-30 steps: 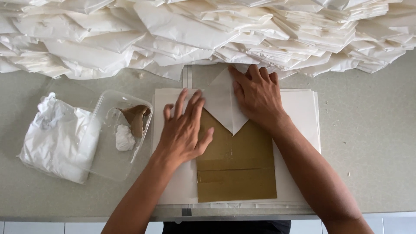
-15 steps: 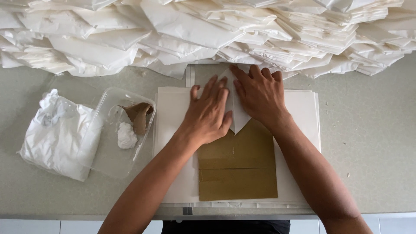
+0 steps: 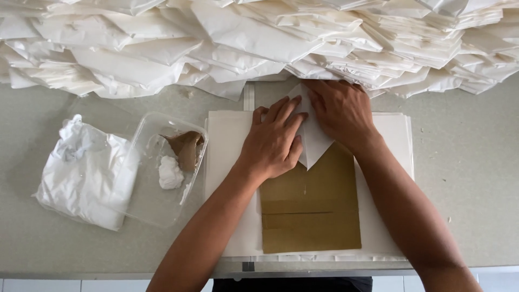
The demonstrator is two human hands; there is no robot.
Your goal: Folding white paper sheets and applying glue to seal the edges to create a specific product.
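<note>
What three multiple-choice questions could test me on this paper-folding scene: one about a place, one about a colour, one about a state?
1. Where does the clear plastic tub sit?
A. Left of the flat stack of white sheets
B. On top of the big pile of folded white paper
C. Right of the stack

2. What colour is the flat rectangular cardboard piece?
A. Blue
B. Brown
C. Black

3. What are the hands doing?
A. Both lifted in the air
B. Both pressed flat on the folded white paper point
C. One reaching into the tub

Answers: 1 A, the tub lies between the crumpled white bag and the stack. 2 B, it is plain brown board. 3 B, left hand and right hand lie palms down on the paper.
</note>
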